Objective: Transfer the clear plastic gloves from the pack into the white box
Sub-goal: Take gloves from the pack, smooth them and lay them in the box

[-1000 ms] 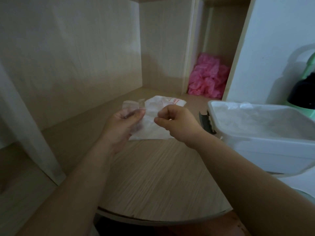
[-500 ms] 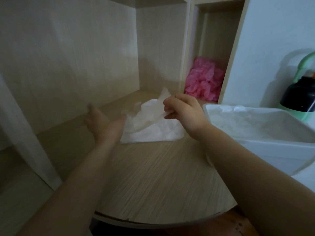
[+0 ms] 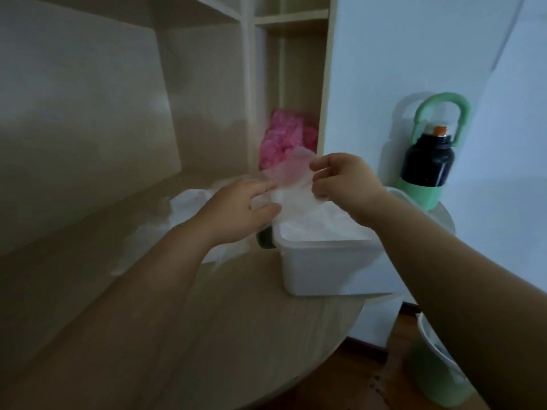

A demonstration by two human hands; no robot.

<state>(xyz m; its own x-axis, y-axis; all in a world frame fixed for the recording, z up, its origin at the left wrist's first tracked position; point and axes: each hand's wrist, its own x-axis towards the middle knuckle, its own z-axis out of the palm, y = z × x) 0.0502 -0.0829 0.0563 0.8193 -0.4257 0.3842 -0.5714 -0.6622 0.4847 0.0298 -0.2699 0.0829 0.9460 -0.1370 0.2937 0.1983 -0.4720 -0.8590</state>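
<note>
Glove (image 3: 291,187) between left hand (image 3: 236,210) and right hand (image 3: 344,184), over white box (image 3: 325,269).

box (image 3: 325,261) right of pack (image 3: 189,208) | bottle (image 3: 426,164) behind box | all on table (image 3: 207,335)

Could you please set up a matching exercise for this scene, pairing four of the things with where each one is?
Things:
1. clear glove
2. white box
3. pink bundle
4. bottle

Places:
a. standing by the white wall
b. pinched by the right hand above the box
c. on the round table, open at the top
d. in a shelf compartment

Pairs: 1-b, 2-c, 3-d, 4-a
</note>
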